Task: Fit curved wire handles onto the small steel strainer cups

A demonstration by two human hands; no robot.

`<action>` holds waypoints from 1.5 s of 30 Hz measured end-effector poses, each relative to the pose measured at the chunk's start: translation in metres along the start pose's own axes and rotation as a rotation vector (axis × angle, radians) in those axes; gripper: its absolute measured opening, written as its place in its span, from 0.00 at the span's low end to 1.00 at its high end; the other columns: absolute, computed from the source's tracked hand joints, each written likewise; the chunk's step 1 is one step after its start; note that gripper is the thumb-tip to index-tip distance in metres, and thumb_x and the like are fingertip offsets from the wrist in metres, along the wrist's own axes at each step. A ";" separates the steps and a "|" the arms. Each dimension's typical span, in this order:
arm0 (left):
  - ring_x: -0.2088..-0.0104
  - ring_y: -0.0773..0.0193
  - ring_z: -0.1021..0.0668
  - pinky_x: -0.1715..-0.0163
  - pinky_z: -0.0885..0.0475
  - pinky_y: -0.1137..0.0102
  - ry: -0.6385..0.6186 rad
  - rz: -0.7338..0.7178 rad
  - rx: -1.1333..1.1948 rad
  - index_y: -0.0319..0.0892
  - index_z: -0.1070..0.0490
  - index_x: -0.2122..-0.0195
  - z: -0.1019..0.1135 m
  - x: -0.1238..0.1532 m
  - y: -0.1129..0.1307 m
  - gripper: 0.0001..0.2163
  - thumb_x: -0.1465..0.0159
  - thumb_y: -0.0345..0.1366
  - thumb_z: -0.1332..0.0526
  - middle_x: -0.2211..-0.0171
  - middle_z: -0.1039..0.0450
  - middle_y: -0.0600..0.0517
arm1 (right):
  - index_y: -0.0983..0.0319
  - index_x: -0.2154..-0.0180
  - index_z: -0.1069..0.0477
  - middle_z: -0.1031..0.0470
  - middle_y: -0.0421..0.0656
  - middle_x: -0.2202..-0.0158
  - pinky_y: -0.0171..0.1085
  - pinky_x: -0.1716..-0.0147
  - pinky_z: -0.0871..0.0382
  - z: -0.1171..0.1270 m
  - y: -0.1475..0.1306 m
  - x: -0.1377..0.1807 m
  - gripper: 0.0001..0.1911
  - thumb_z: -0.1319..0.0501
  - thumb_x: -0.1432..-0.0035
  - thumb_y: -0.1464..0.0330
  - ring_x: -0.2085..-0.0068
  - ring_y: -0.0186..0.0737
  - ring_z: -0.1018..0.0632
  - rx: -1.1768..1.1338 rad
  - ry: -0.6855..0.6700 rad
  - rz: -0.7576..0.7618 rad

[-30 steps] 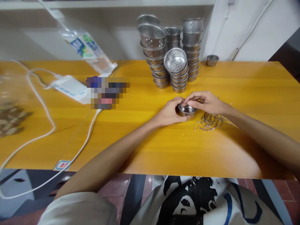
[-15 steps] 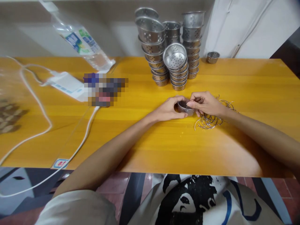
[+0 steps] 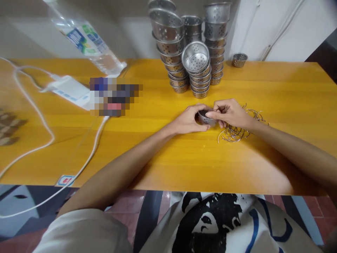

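Observation:
A small perforated metal cup (image 3: 207, 120) stands upright between my two hands, low over the table. My left hand (image 3: 190, 118) curves around its left side, thumb in front and fingers behind. On the right rim is my right hand (image 3: 229, 113), closed, with its thumb reaching over the cup's opening and the other fingers curled at the outer wall. Whether a thin wire is also pinched there is hidden. A loose tangle of curved metal wires (image 3: 234, 135) lies under and beside my right hand and wrist.
Behind my hands rise several stacks of perforated metal cups (image 3: 201, 80), one topped by a tilted cup. A single cup (image 3: 239, 60) sits at the back right. On the left are a leaning plastic bottle (image 3: 91, 42), a white power strip (image 3: 70, 92) and a white cable (image 3: 94, 149).
The view has shifted slightly, so everything sits a little higher in the picture. My right thumb reaches a bit farther over the cup; both hands otherwise keep their hold.

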State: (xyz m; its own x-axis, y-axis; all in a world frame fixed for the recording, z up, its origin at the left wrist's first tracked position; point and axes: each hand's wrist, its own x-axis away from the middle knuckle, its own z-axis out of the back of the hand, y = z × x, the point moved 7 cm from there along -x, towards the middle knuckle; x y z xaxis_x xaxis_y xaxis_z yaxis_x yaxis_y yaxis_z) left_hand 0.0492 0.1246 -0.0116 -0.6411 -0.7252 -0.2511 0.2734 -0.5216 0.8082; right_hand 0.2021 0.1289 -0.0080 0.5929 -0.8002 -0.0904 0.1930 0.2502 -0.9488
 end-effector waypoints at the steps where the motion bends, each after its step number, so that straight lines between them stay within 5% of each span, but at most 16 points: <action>1: 0.51 0.51 0.17 0.46 0.23 0.59 0.005 -0.006 -0.017 0.40 0.21 0.49 0.000 0.000 0.002 0.21 0.42 0.43 0.28 0.51 0.16 0.45 | 0.58 0.72 0.35 0.30 0.34 0.80 0.31 0.81 0.34 0.000 0.000 0.000 0.34 0.24 0.41 0.40 0.82 0.30 0.27 0.005 0.004 0.000; 10: 0.51 0.51 0.17 0.45 0.24 0.57 0.047 -0.069 -0.084 0.42 0.21 0.52 -0.003 0.001 0.006 0.19 0.43 0.41 0.28 0.51 0.16 0.46 | 0.59 0.72 0.31 0.29 0.34 0.79 0.31 0.80 0.30 -0.003 -0.005 0.002 0.31 0.23 0.41 0.42 0.80 0.31 0.26 0.046 -0.026 0.016; 30: 0.47 0.50 0.17 0.40 0.24 0.55 0.028 -0.093 -0.089 0.43 0.20 0.48 -0.002 0.001 0.005 0.21 0.43 0.40 0.28 0.47 0.16 0.46 | 0.58 0.75 0.38 0.31 0.34 0.80 0.32 0.79 0.33 -0.003 -0.004 0.003 0.35 0.24 0.41 0.41 0.80 0.31 0.26 0.089 -0.024 -0.021; 40: 0.46 0.48 0.17 0.40 0.22 0.51 0.075 -0.101 -0.176 0.42 0.23 0.49 -0.004 0.001 0.000 0.20 0.42 0.40 0.28 0.48 0.17 0.43 | 0.61 0.69 0.26 0.25 0.37 0.76 0.33 0.77 0.32 0.001 -0.002 0.001 0.30 0.27 0.38 0.41 0.78 0.33 0.24 0.058 -0.013 0.011; 45: 0.28 0.34 0.25 0.29 0.28 0.40 0.173 -0.138 -0.434 0.42 0.30 0.32 0.004 0.015 0.022 0.36 0.36 0.53 0.26 0.26 0.33 0.33 | 0.61 0.54 0.20 0.19 0.38 0.71 0.34 0.76 0.31 0.014 -0.008 0.001 0.20 0.29 0.33 0.51 0.78 0.34 0.22 0.184 0.012 0.024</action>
State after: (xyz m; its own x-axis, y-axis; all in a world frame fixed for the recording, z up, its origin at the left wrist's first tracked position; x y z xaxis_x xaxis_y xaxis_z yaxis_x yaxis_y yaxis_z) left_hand 0.0431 0.1036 0.0046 -0.5736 -0.6812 -0.4549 0.4921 -0.7305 0.4734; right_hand 0.2125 0.1339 0.0035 0.5900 -0.7988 -0.1174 0.3187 0.3640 -0.8752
